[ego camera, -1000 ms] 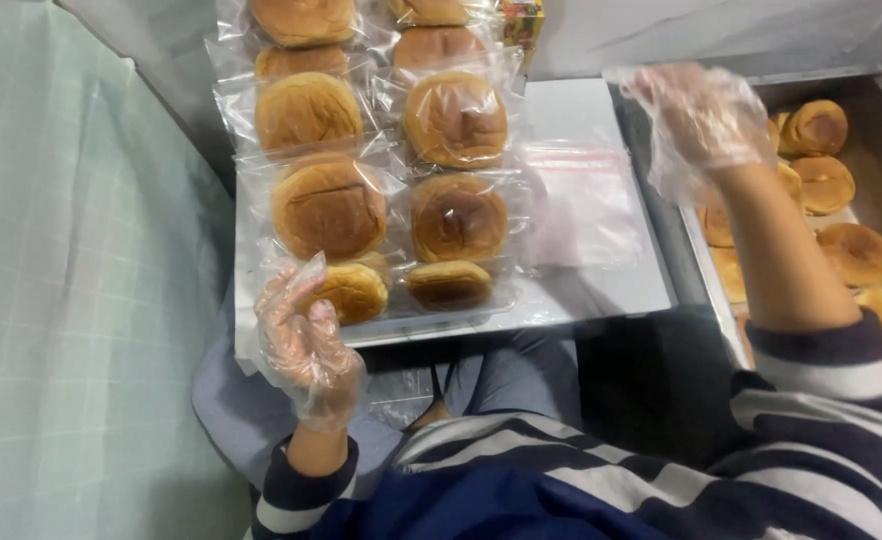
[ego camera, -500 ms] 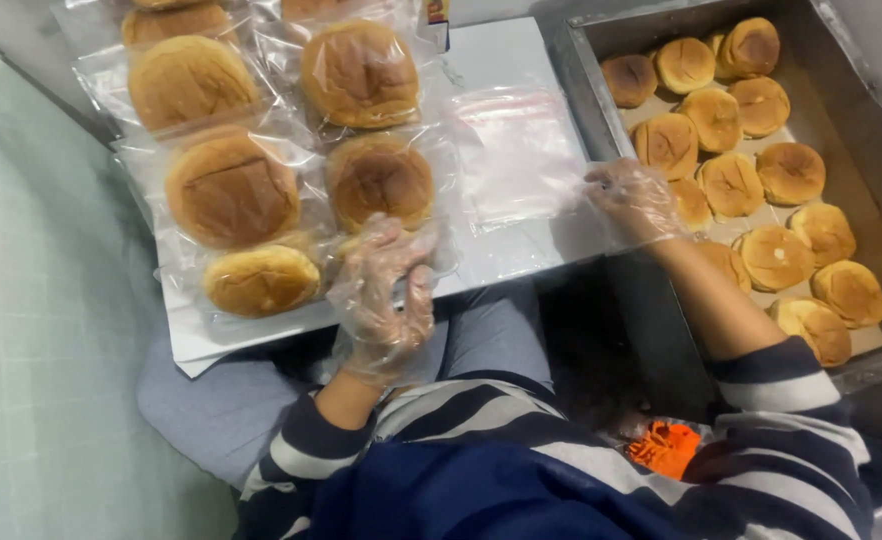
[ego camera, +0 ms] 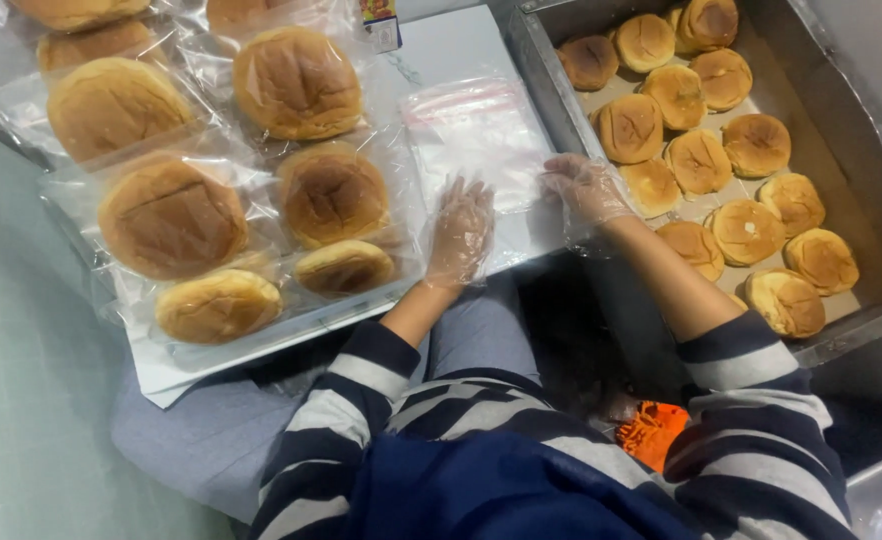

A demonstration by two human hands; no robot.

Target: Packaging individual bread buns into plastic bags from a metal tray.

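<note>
head view, looking down. both hands in thin clear disposable gloves, sleeves striped dark and white.

left hand [ego camera: 461,228]: fingers spread and apart, palm down, resting on the lower left edge of an empty clear zip bag [ego camera: 478,135]; grip not closed on anything. right hand [ego camera: 583,188]: fingers loosely curled at the bag's right edge, touching it; cannot tell whether the film is actually pinched.

the zip bag lies flat on the white board [ego camera: 451,45] that serves as tabletop, between the bagged buns on the left and the metal tray on the right. it has a pinkish seal strip along its top edge.

left of the bag: bagged buns [ego camera: 331,192] in clear packets, overlapping in rows, covering most of the board; one bagged bun sits just beside the left hand.

right of the board: metal tray [ego camera: 841,120] with paper lining, holding loose unbagged buns [ego camera: 698,160] in rough rows, golden brown, nearest ones just beside the right wrist.

orange object [ego camera: 653,432] low between the person's arms, partly hidden, kind unclear.
</note>
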